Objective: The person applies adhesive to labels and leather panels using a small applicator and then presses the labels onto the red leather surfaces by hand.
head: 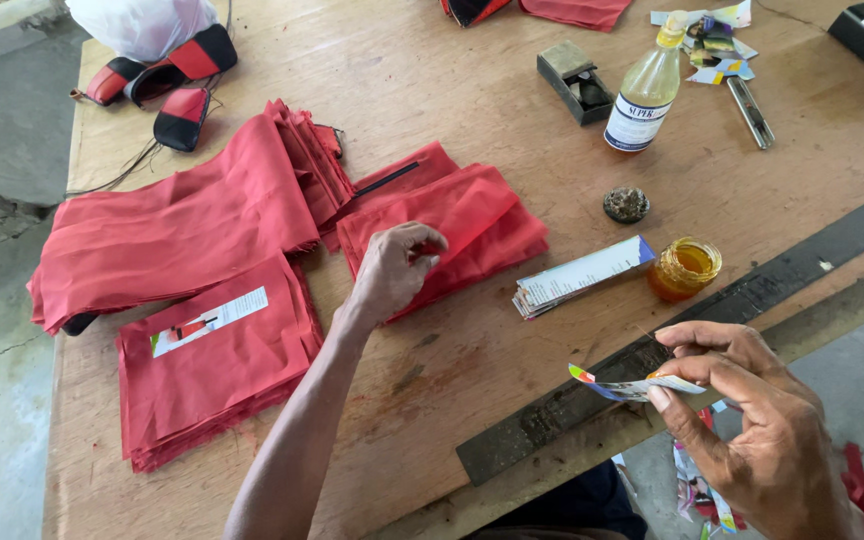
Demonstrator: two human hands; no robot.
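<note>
From the head camera, the left hand [395, 268] rests on a folded red fabric pile [452, 228] at the middle of the wooden table [432, 90], fingertips pinched together on the cloth. The right hand [752, 420] pinches a printed paper label [627, 386] above the table's near edge, close to a stack of labels [582, 275] and a small amber jar [685, 267].

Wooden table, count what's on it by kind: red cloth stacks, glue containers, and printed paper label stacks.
Red cloth stacks: 3 — long stack, labelled stack, folded stack under the left hand
Glue containers: 2 — bottle, jar
Label stacks: 1
Total: 6
</note>
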